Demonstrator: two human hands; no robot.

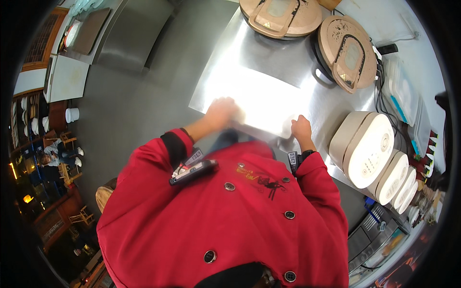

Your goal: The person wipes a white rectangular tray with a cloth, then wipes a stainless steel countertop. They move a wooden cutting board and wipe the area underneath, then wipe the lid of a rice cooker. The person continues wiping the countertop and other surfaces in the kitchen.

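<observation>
A bright white rectangular board or sheet (266, 97) lies on the stainless steel table (284, 54), its surface washed out by glare. At its near right corner, my right hand (301, 127) is closed around the edge. My left hand (223, 112), slightly blurred, is at the near left edge with its fingers curled; whether it grips the sheet or only rests there cannot be told. Both arms wear red sleeves, with devices bearing printed codes strapped near the wrists.
Two round copper-coloured electric griddles (347, 54) stand at the back right. Several white rice cookers (363, 149) line the right side, with cables and clear plastic lids (401, 90) by the wall. A white bucket (72, 115) and a seated person (61, 153) are far left.
</observation>
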